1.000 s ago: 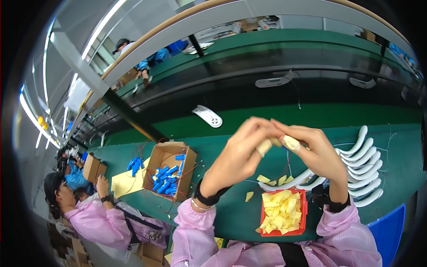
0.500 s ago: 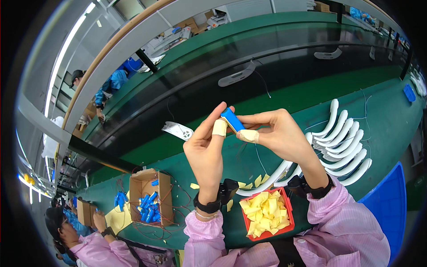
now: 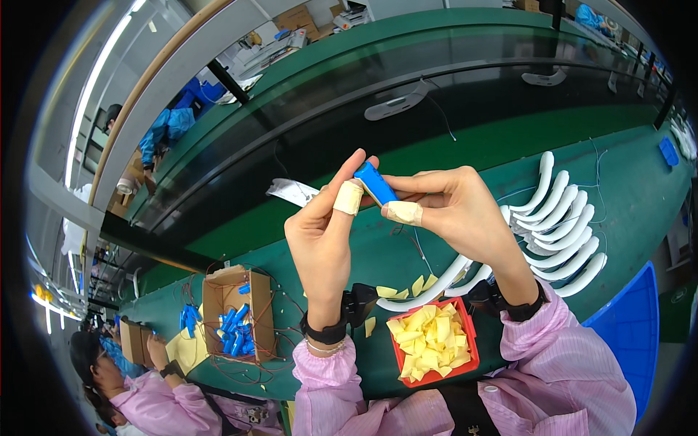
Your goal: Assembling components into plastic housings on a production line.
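Both hands pinch a small blue cell (image 3: 376,182) between taped fingers (image 3: 349,198), left hand (image 3: 323,240) steadying, right hand (image 3: 451,211) gripping, raised above the red tray (image 3: 469,330) of yellow scraps, seemingly for a close look.

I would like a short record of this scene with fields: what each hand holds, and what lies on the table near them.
left hand: taped thumb and fingers pinch the small blue cylinder
right hand: taped thumb presses the same cylinder from the other side
below hands: red tray filled with yellow slips
right side: row of white curved parts
left side: cardboard box holding blue cylinders
surface: green table
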A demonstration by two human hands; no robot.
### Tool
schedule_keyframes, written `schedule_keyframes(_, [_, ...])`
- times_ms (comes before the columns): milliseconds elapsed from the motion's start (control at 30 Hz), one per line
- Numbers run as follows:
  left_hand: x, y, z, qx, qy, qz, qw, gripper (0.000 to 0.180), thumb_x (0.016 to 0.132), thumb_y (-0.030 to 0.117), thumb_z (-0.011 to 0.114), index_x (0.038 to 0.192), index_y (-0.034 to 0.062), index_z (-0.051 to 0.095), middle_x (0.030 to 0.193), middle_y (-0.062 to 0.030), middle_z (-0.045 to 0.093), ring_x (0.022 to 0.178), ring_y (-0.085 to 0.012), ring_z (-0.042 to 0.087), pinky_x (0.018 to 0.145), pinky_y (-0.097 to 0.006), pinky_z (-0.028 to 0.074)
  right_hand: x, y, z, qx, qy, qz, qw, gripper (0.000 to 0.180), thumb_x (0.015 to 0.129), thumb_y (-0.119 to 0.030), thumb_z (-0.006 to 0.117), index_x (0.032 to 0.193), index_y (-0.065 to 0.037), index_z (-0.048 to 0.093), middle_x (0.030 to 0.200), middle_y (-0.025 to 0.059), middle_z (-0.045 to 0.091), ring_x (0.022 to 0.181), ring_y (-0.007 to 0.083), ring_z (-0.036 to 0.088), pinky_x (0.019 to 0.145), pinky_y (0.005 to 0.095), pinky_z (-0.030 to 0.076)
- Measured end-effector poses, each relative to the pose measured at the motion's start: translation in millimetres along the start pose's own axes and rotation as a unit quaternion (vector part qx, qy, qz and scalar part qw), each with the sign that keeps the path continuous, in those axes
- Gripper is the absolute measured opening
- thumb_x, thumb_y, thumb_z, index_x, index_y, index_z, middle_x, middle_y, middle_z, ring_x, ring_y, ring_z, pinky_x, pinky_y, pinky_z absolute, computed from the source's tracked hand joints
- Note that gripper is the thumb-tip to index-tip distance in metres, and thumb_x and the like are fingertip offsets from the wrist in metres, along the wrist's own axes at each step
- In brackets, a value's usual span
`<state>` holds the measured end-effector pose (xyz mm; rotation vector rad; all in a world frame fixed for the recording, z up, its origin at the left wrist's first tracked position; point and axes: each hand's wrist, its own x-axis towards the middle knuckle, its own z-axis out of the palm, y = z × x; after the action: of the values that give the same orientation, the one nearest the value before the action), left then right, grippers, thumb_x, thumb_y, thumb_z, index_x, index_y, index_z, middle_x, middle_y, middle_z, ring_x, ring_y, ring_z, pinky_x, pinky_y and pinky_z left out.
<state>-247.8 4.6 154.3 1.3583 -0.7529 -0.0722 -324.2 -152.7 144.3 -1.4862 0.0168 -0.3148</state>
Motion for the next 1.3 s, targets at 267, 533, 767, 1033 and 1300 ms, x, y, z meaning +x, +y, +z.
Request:
schedule_keyframes(267, [-5, 2, 12, 0.03, 0.054, 0.037, 0.997, 0.032, 0.097, 0.007, 0.054, 0.125, -0.0073, 0.061, 0.117, -0.0218, 0.068, 0.106, -0.0219, 0.067, 0.093, -0.031, 0.051, -5, -5, 13, -0.064, 0.028, -0.071, 0.995, 0.033, 0.084, -0.007, 0.074, 0.116, 0.001, 0.069, 0.094, 0.0107, 0.073, 0.08, 0.0122, 0.067, 0.071, 0.0271, 0.052])
schedule_keyframes(533, [-4, 10, 11, -0.054, 0.105, 0.0, 0.993, 0.04, 0.092, -0.004, 0.056, 0.131, -0.006, 0.055, 0.112, -0.0181, 0.069, 0.104, -0.0183, 0.066, 0.093, -0.027, 0.05, 0, -5, 9, 0.037, 0.062, -0.026, 0.997, 0.036, 0.081, -0.005, 0.075, 0.116, 0.0, 0.07, 0.101, 0.0118, 0.074, 0.086, 0.0145, 0.069, 0.078, 0.0284, 0.055])
schedule_keyframes(767, [-5, -4, 6, -0.011, 0.139, 0.03, 0.99, 0.026, 0.091, 0.0, 0.061, 0.115, -0.0015, 0.053, 0.105, -0.0116, 0.065, 0.093, -0.0135, 0.06, 0.083, -0.028, 0.048, -1, -1, 14, -0.053, 0.043, -0.076, 0.995, 0.038, 0.08, -0.005, 0.076, 0.118, -0.001, 0.069, 0.103, 0.0098, 0.074, 0.088, 0.0144, 0.069, 0.079, 0.0286, 0.056])
schedule_keyframes(1033, [-7, -15, -6, -0.235, 0.059, -0.066, 0.968, 0.017, 0.095, 0.007, 0.053, 0.111, 0.0011, 0.054, 0.102, -0.0082, 0.059, 0.087, -0.014, 0.054, 0.08, -0.028, 0.045, 9, 10, 10, 0.138, -0.053, -0.065, 0.987, 0.04, 0.086, -0.004, 0.072, 0.123, 0.008, 0.062, 0.109, 0.0135, 0.071, 0.099, 0.016, 0.067, 0.088, 0.0287, 0.054])
schedule_keyframes(1300, [-40, 1, -19, 0.117, -0.156, -0.103, 0.975, 0.021, 0.089, 0.002, 0.051, 0.108, -0.0016, 0.061, 0.097, -0.0069, 0.064, 0.092, -0.0145, 0.063, 0.082, -0.028, 0.05, 14, -8, -60, 0.169, 0.153, -0.172, 0.958, 0.039, 0.092, -0.008, 0.067, 0.127, 0.006, 0.06, 0.113, 0.0173, 0.069, 0.099, 0.0183, 0.067, 0.092, 0.0333, 0.052])
